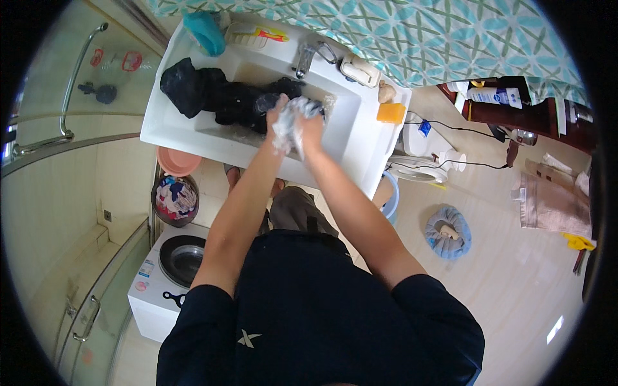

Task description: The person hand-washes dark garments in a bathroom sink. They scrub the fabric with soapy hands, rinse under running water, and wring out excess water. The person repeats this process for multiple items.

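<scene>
A soaked black garment point(238, 100) lies bunched across the white sink point(347, 174), one end resting over the left part of the rim. Over the basin, my left hand point(280, 125) and my right hand point(309, 125) are pressed together, both thick with white suds. Their fingers are closed around a foamy bunch of the dark cloth at its right end; foam hides the fingertips. Behind them stands the metal faucet point(305, 61). Greyish water shows in the basin around the garment.
Along the sink's rim are a teal bottle point(205, 33), a yellow-and-red brush point(273, 34), a white soap dish point(359, 69) and an orange soap block point(391, 114). Below left are a pink basin point(177, 161), a basket of clothes point(176, 198) and a white washing machine point(149, 315).
</scene>
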`<move>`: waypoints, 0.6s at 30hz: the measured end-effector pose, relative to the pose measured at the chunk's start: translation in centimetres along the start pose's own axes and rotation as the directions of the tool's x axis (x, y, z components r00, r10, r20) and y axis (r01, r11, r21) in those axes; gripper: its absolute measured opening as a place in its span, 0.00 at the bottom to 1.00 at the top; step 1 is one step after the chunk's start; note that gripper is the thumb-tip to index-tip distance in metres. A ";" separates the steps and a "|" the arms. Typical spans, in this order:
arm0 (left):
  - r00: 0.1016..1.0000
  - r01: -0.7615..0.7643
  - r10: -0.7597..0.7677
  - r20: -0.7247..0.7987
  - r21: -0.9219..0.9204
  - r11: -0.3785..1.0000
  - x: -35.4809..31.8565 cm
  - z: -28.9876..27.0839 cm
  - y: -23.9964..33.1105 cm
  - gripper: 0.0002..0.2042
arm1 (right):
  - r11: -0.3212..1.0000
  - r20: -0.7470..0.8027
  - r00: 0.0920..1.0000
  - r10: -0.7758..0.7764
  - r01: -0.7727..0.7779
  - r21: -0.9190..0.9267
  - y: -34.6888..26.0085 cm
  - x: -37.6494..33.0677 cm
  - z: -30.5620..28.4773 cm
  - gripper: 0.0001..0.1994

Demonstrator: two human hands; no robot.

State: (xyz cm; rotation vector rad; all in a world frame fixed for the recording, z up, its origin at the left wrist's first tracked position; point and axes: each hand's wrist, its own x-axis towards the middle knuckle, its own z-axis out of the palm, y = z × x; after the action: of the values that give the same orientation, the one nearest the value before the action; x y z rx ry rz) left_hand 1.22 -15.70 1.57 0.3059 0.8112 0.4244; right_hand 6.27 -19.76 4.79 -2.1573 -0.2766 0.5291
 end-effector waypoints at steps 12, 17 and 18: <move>0.947 0.026 0.248 -0.202 0.820 0.571 -1.3 -0.9 0.2 0.32 | 0.368 0.524 0.766 0.372 -0.640 0.675 0.6 -1.2 -2.1 0.09; 0.910 0.350 -0.336 -0.242 0.018 0.937 -0.2 -2.6 1.6 0.23 | 0.608 0.298 0.942 0.152 -0.327 0.723 1.3 -2.0 -1.9 0.09; 0.836 0.527 -0.549 0.011 -0.298 0.796 1.6 -3.7 2.6 0.22 | 0.769 0.146 0.981 0.127 -0.191 0.610 1.3 -2.9 -1.4 0.12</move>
State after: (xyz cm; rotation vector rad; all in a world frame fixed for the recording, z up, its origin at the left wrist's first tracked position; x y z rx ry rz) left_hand -1.22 -12.31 -0.80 -0.2239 0.8578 0.0086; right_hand 4.39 -22.57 5.29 -1.5090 0.0403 0.7093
